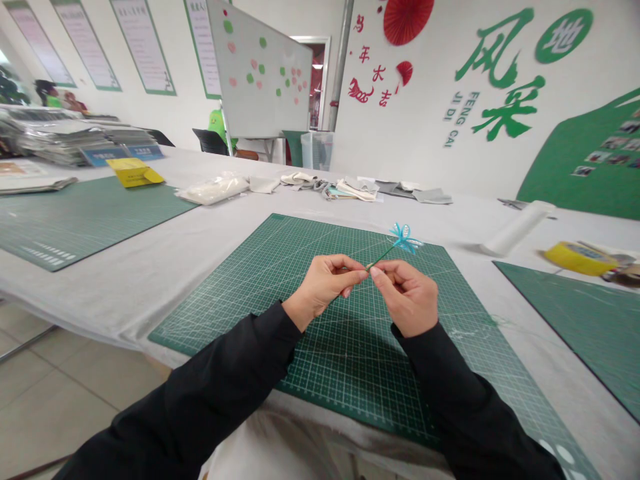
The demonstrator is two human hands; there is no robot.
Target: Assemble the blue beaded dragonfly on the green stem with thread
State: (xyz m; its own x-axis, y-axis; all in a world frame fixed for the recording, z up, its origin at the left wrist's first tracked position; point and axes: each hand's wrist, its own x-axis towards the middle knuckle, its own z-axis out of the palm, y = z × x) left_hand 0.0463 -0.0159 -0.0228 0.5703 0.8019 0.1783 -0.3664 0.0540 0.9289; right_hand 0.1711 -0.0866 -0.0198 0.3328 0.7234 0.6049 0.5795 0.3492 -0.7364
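A small artificial flower (405, 239) with light blue looped petals tops a thin green stem (384, 255). The stem slants down and left to my fingertips, above a green cutting mat (320, 347). My left hand (327, 283) pinches the lower end of the stem between thumb and forefinger. Right beside it, my right hand (407, 293) pinches the stem a little higher, its other fingers curled in. The thumbs of both hands nearly meet. What lies between the fingertips is mostly hidden.
Two more cutting mats lie at the left (90, 213) and right. Toward the back are a plastic bag (215, 189), folded cloths (353, 189) and a yellow box (134, 173). A white roll (520, 228) and a yellow tape roll (577, 259) are on the right.
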